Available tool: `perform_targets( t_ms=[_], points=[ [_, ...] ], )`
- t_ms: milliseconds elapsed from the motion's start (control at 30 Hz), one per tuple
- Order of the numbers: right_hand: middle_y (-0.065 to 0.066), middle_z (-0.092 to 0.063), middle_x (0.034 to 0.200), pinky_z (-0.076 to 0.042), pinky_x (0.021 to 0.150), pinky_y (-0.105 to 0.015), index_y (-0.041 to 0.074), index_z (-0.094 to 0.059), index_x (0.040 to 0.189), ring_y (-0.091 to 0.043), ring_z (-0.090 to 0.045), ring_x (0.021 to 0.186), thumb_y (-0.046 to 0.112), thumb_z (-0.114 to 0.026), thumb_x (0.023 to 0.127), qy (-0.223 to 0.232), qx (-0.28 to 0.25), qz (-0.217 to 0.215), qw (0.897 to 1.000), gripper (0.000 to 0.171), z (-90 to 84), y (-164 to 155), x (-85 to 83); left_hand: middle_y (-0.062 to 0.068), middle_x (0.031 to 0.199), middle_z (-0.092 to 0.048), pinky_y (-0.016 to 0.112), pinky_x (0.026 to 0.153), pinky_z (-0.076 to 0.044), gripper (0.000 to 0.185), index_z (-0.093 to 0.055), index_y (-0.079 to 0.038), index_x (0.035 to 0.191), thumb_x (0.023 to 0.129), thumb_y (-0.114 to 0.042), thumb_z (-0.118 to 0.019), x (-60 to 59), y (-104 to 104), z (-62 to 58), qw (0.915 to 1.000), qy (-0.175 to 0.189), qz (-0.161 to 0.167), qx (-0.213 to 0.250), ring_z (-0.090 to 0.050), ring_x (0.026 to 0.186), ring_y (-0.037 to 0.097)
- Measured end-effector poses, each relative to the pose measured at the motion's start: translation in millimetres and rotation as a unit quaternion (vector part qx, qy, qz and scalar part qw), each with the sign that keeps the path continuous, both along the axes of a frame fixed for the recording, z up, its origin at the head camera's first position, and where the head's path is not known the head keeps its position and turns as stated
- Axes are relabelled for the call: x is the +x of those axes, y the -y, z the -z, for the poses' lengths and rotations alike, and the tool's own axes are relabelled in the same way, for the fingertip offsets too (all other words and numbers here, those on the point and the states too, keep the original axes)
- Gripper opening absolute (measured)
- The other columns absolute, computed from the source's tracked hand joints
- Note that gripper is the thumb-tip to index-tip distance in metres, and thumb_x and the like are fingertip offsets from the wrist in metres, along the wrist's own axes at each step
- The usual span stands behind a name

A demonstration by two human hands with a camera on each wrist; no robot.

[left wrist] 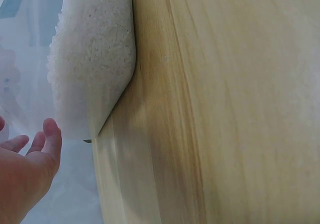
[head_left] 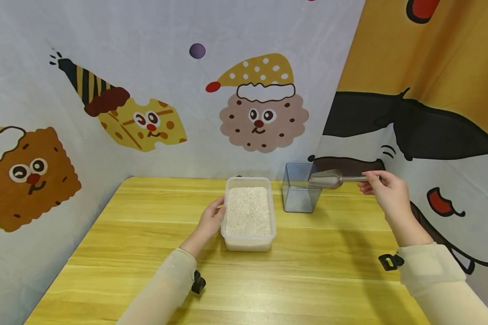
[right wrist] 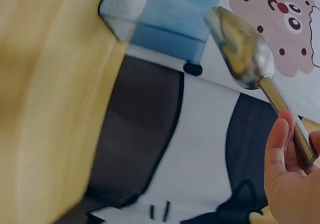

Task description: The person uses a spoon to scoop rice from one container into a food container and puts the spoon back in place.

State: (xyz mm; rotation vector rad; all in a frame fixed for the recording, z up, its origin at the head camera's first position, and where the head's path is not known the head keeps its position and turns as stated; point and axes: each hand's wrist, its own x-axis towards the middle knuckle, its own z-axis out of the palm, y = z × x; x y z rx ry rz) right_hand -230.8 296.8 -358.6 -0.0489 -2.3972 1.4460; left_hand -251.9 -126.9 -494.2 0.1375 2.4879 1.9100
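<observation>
Right hand [head_left: 390, 198] pinches a silver metal scoop [head_left: 329, 180], left hand [head_left: 210, 219] unclenched; a low swing could topple the clear bluish box [head_left: 298, 201].

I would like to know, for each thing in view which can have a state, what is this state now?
Tub: upright, no lid on, holding rice.
Rice: fairly level, below the tub's rim.
Box: upright, open-topped, no rice visible inside.
Scoop: tip at the box's top; load unclear.
Left hand: at the tub's side.
Right hand: holding the scoop.
</observation>
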Motion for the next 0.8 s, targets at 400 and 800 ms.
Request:
perform_targets(
  t_ms=[400,800],
  points=[
    [0.000,-0.071,0.085,-0.056,0.069,-0.019,0.009,-0.063,0.103,-0.009,-0.068,0.075,0.026,-0.053,0.095,0.030,-0.334,-0.068,0.940,0.021,40.5,-0.5,7.4,0.018,0.142,-0.044,0.047,0.098,-0.047,0.045,-0.037,-0.002,0.144,0.101,-0.016,-0.045,1.0,-0.3,-0.7,1.0000,0.001,-0.001,0.000,-0.050,0.123,0.036],
    [-0.004,-0.071,0.087,-0.057,0.072,-0.021,0.007,-0.066,0.100,-0.012,-0.069,0.080,0.017,-0.053,0.096,0.003,-0.389,-0.104,0.915,0.017,40.8,23.6,12.7,0.021,0.140,-0.046,0.047,0.094,-0.050,0.045,-0.038,0.001,0.142,0.101,-0.014,-0.045,1.3,0.9,-0.2,0.9998,-0.020,0.006,-0.001,-0.051,0.121,0.038]
  ],
)
